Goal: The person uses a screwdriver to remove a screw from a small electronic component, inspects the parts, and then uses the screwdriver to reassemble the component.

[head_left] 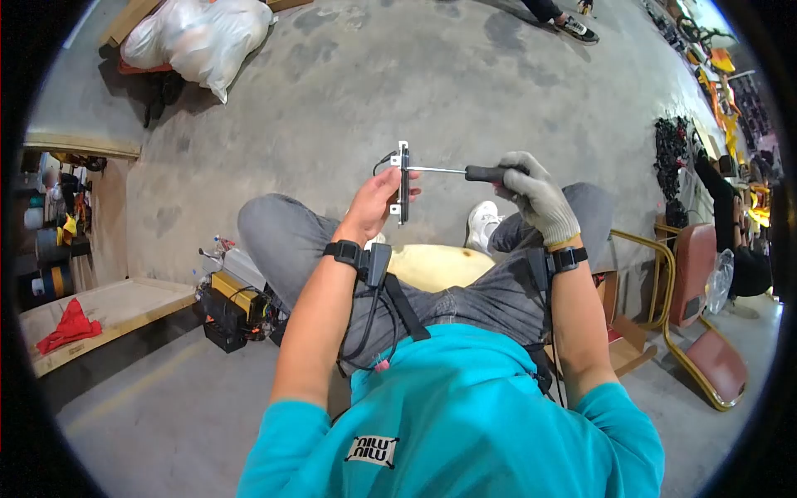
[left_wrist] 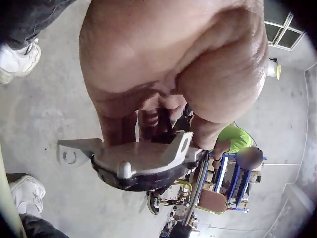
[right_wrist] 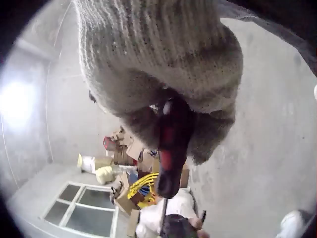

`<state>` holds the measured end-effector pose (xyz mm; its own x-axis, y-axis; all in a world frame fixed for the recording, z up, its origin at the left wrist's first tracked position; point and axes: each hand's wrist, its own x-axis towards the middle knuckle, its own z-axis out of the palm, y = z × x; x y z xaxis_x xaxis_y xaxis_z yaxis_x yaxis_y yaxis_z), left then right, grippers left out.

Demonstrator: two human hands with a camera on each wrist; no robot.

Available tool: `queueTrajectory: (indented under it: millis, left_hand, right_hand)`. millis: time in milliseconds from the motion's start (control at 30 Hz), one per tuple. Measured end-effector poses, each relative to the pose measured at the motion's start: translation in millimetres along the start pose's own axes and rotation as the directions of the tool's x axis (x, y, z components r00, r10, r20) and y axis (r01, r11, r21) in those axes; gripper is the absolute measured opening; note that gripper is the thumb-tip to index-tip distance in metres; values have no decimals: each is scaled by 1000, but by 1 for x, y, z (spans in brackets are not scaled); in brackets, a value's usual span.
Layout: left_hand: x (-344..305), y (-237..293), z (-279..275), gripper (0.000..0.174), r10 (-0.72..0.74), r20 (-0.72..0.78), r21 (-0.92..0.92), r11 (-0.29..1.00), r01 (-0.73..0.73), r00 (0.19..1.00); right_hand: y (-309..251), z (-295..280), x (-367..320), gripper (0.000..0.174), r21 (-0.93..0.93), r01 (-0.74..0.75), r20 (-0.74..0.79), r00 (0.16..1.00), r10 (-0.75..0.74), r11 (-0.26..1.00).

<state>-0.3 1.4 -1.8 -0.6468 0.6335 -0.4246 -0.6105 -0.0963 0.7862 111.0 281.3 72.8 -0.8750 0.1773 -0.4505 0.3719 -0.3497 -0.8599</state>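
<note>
My bare left hand (head_left: 375,201) grips a narrow part with a black body and white mounting tabs (head_left: 404,184), held upright in front of my knees. A short black cable loops from its left side. In the left wrist view, the white housing (left_wrist: 133,157) shows a tab with a hole at each end. My right hand (head_left: 538,197), in a grey knit glove, holds a screwdriver (head_left: 484,173) level by its handle. The shaft points left, its tip right at the part's side. The right wrist view shows the handle (right_wrist: 173,148) as black and red, between gloved fingers.
A pale yellow surface (head_left: 440,267) lies between my legs. Left of me are a yellow-and-black device (head_left: 226,309) and a red cloth (head_left: 70,326) on a wooden board. A chair (head_left: 696,270) stands at right. White bags (head_left: 199,41) lie far left; another person's shoe (head_left: 579,31) shows ahead.
</note>
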Motion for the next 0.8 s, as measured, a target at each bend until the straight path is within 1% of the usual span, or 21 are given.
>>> queueTrajectory:
  millis: [67, 100, 167, 200, 233, 333, 367, 433, 467, 500, 567, 600, 667, 700, 767, 800]
  left_hand:
    - [1, 0, -2, 41, 2, 9, -2, 1000, -2, 1000]
    - [0, 0, -1, 41, -8, 11, -5, 1000, 8, 1000]
    - [-1, 1, 1, 41, 16, -3, -9, 1000, -16, 1000]
    - [-1, 2, 0, 41, 2, -2, 17, 1000, -2, 1000]
    - [-1, 2, 0, 41, -15, -2, 45, 999, 15, 1000]
    - [0, 1, -1, 40, -19, 0, 11, 1000, 19, 1000]
    - [1, 0, -1, 40, -20, 1, 10, 1000, 20, 1000]
    - [-1, 2, 3, 39, 10, -15, -33, 999, -10, 1000]
    - [-1, 2, 3, 39, 9, -16, -35, 999, -9, 1000]
    - [-2, 3, 3, 39, 0, -18, -20, 1000, -1, 1000]
    - [-1, 4, 3, 38, -9, -22, -5, 1000, 9, 1000]
    - [-2, 4, 3, 39, -16, -26, -8, 1000, 16, 1000]
    - [-2, 3, 4, 39, -33, -26, -9, 999, 32, 999]
    - [-2, 3, 3, 40, -24, -25, -7, 1000, 24, 999]
    - [-1, 2, 1, 40, -28, -25, -8, 1000, 28, 999]
    - [2, -1, -2, 41, -19, -12, -15, 1000, 19, 1000]
  right_hand:
    - [2, -1, 2, 34, 48, 120, 7, 993, -121, 992]
    - [-1, 1, 1, 34, 45, 125, 8, 992, -126, 991]
    - [-7, 7, -4, 33, 7, -6, 27, 1000, 5, 1000]
    - [-9, 10, -5, 33, 54, -113, 2, 994, 113, 992]
    - [-9, 9, -4, 33, 55, -112, 3, 994, 112, 992]
    - [-2, 3, 3, 29, 4, -49, -10, 999, 49, 999]
    - [0, 2, 4, 29, 4, -49, -12, 999, 49, 999]
    - [0, 4, 5, 26, 74, 97, -26, 995, -95, 993]
    - [-3, 4, 2, 24, 123, 72, 0, 997, -73, 990]
    - [-8, 6, 0, 24, 122, 70, 1, 998, -71, 990]
    - [-12, 9, -2, 24, 49, -99, -4, 995, 99, 994]
    - [-8, 4, 1, 24, 53, -103, -3, 995, 103, 993]
    - [1, -13, 9, 27, -9, -155, 100, 983, 155, 988]
    - [1, -12, 9, 27, -7, -159, 95, 983, 159, 987]
    - [3, -5, 8, 29, 22, 47, 18, 999, -48, 999]
    - [3, -5, 8, 31, 88, 77, 34, 996, -80, 993]
